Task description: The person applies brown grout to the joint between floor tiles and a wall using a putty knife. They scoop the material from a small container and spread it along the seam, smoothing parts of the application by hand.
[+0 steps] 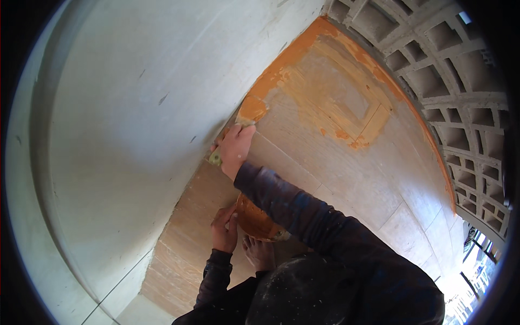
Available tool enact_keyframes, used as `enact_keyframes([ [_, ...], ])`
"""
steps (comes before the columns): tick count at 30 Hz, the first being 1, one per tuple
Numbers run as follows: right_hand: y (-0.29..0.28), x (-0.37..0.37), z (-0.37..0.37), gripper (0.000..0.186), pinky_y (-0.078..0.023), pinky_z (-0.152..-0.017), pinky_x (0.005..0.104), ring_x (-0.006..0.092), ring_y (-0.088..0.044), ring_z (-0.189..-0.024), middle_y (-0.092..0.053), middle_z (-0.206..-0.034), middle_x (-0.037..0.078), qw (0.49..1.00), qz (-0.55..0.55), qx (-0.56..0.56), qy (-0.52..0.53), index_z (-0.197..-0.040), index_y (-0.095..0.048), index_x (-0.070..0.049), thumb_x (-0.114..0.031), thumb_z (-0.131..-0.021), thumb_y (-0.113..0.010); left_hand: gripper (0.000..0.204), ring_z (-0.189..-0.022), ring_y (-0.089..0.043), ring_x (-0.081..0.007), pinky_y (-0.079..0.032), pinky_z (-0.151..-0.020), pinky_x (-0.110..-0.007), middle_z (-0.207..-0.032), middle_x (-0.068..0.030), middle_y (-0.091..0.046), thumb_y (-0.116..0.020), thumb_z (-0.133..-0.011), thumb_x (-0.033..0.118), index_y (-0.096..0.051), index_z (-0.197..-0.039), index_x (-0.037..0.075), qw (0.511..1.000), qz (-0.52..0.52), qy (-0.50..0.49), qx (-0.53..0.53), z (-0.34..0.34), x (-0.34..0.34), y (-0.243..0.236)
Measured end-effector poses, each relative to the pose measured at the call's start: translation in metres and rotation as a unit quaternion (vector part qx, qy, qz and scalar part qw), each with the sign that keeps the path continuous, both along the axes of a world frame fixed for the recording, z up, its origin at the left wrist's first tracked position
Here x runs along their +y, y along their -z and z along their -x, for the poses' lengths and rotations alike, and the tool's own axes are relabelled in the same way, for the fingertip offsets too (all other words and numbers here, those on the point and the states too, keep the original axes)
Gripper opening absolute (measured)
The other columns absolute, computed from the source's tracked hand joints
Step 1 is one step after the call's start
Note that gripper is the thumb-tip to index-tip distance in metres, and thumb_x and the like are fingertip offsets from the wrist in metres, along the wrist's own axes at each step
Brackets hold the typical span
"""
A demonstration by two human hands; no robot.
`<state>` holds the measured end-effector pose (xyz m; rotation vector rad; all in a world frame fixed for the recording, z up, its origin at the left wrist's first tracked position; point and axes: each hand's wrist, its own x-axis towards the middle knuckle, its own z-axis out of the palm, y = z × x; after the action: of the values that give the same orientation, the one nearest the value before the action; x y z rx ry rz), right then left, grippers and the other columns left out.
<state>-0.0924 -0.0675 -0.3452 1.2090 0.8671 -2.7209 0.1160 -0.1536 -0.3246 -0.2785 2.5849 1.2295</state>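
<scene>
- Right hand: arm stretched forward, closed around a green-handled brush on the floor beside the wall.
- Left hand: held nearer the body, gripping the rim of an orange-coated bowl.

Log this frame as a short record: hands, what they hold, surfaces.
Left hand: gripping the rim of an orange-smeared bowl
Right hand: holding a small tool, type unclear, beside the white wall
Floor: plank-like tiles
Orange coating: along floor edges, patchy farther in
Far side: openwork block wall
</scene>
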Motion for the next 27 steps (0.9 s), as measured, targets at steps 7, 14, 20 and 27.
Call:
enact_keyframes([
  [7,-0.001,0.028,0.002,0.015,-0.044,-0.041,0.0321,0.0149,-0.046,-0.053,-0.046,-0.079,0.006,0.993,-0.092,0.070,0.021,-0.096,-0.027,-0.010,-0.018,-0.105,-0.036,0.028,-0.091,-0.068,-0.0261,-0.054,-0.078,-0.033,-0.105,-0.0151,-0.068,-0.061,-0.094,0.005,-0.069,-0.120,0.003,1.000,0.009,0.030,0.001,0.005,0.002,-0.006],
  [14,0.015,0.040,0.052,0.012,-0.047,-0.048,0.0346,0.0152,-0.046,-0.058,-0.045,-0.079,0.007,0.996,-0.027,0.049,0.075,-0.095,-0.028,-0.008,-0.015,-0.102,-0.035,0.028,-0.094,-0.068,-0.0244,-0.054,-0.078,-0.033,-0.108,-0.0144,-0.068,-0.060,-0.096,0.006,-0.069,-0.122,0.003,1.000,0.008,-0.012,0.000,-0.008,0.010,-0.009],
  [20,0.014,0.007,0.019,0.010,-0.047,-0.049,0.0365,0.0166,-0.046,-0.059,-0.044,-0.079,0.006,0.997,-0.051,0.000,0.052,-0.097,-0.031,-0.010,-0.014,-0.102,-0.038,0.028,-0.096,-0.068,-0.0248,-0.055,-0.078,-0.033,-0.110,-0.0143,-0.068,-0.061,-0.095,0.005,-0.069,-0.122,0.004,1.000,0.003,-0.017,-0.002,-0.009,0.007,-0.010],
  [27,-0.002,0.021,-0.004,0.010,-0.047,-0.048,0.0343,0.0156,-0.045,-0.053,-0.044,-0.079,0.006,0.998,-0.065,0.018,0.011,-0.096,-0.032,-0.009,-0.014,-0.102,-0.039,0.031,-0.097,-0.068,-0.0240,-0.056,-0.078,-0.034,-0.112,-0.0115,-0.067,-0.063,-0.092,0.002,-0.069,-0.122,0.007,0.999,-0.009,-0.023,-0.048,-0.005,0.003,-0.017],
])
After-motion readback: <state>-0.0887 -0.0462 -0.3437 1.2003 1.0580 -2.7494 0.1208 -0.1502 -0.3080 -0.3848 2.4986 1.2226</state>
